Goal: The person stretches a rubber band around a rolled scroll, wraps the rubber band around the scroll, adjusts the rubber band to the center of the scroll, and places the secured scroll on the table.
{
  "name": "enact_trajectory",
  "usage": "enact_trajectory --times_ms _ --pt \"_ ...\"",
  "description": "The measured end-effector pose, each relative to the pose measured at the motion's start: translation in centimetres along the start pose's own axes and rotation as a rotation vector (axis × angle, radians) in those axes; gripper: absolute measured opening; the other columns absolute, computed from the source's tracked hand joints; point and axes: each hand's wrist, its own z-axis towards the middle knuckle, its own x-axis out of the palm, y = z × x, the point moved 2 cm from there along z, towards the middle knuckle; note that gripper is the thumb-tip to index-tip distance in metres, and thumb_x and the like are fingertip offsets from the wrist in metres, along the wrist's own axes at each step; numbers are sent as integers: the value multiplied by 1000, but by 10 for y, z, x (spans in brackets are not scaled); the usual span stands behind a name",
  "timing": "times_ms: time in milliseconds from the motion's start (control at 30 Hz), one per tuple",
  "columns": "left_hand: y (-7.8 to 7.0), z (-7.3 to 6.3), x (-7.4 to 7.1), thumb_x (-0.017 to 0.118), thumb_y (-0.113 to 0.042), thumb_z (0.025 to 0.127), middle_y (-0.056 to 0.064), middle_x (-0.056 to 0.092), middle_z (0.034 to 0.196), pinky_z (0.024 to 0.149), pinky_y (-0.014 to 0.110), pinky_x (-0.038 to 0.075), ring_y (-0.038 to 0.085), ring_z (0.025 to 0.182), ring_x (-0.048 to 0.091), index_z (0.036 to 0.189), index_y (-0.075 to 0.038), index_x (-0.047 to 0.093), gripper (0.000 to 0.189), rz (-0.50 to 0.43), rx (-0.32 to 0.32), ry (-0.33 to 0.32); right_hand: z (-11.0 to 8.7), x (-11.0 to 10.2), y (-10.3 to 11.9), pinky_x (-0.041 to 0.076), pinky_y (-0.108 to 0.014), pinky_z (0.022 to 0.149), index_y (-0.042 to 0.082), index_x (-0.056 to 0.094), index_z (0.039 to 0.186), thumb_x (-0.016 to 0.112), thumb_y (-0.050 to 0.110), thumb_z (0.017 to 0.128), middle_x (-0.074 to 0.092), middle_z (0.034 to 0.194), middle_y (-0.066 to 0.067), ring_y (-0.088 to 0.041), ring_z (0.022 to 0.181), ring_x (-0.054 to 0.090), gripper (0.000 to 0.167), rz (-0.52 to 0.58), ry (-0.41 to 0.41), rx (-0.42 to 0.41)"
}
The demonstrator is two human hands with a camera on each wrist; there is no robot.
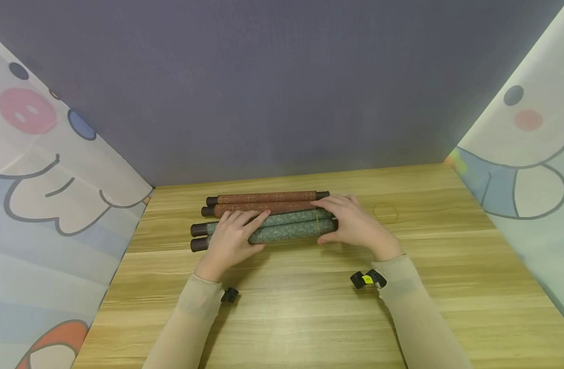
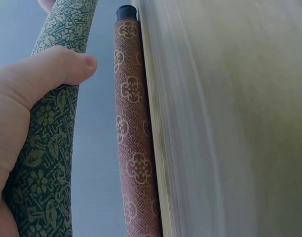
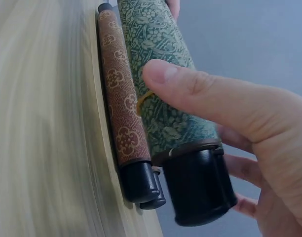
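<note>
Two green brocade scrolls (image 1: 286, 233) with dark end knobs lie side by side across my front, slightly raised at the right. Around the left part of the pair, my left hand (image 1: 228, 241) grips with its thumb along the near side. My right hand (image 1: 358, 223) holds the right end between thumb and fingers. A thin yellow rubber band (image 1: 317, 222) circles the green pair near that end; in the right wrist view the band (image 3: 143, 101) shows beside the thumb. Behind them lie two red-brown patterned scrolls (image 1: 269, 197), partly hidden by my hands.
A loose rubber band (image 1: 385, 212) lies on the wooden table (image 1: 291, 318) to the right of my right hand. A grey panel (image 1: 300, 92) rises along the table's far edge. Cartoon-printed sheets (image 1: 28, 205) stand at both sides.
</note>
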Motion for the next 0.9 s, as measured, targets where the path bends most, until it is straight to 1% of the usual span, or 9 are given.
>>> enact_trajectory --times_ms 100,233,433,600,700,800,900 --pt "0 1 0 105 -38 72 12 73 133 94 60 55 37 110 72 157 -19 63 97 4 8 0 0 1 -2 32 -67 119 9 56 160 103 39 76 61 155 -15 -40 143 56 101 -17 13 12" --pt "-1 1 1 106 -39 71 12 73 133 90 57 55 37 109 72 156 -18 64 96 5 17 -19 0 1 -3 34 -67 118 8 57 159 103 41 76 62 154 -15 -40 142 57 101 -40 18 20" --pt "-4 3 0 106 -39 70 12 74 131 90 58 56 37 107 71 153 -16 67 95 14 27 -38 1 4 -5 37 -66 121 7 57 158 102 38 78 64 151 -16 -42 141 58 97 -51 17 9" --pt "-5 4 0 106 -38 71 14 74 130 93 60 58 37 107 72 154 -15 66 96 -2 35 -34 -2 3 -8 40 -67 120 3 59 155 99 34 83 62 151 -20 -47 142 56 88 0 23 -3" --pt "-4 3 1 105 -39 72 14 74 130 95 58 58 36 109 72 156 -15 64 96 8 36 -16 -3 1 -11 41 -67 119 2 59 153 97 34 85 61 152 -21 -49 143 54 84 27 32 -5" --pt "2 1 0 106 -40 71 14 74 129 99 58 57 36 111 73 157 -14 63 99 26 16 2 -5 -1 -14 42 -66 118 1 58 153 96 33 87 61 153 -23 -49 142 55 83 52 38 -6" --pt "9 -2 -2 108 -38 66 14 75 127 104 59 55 38 112 72 156 -14 63 103 30 -15 -1 -6 -4 -19 44 -64 117 0 59 153 97 29 86 60 153 -25 -49 142 56 83 72 25 6"
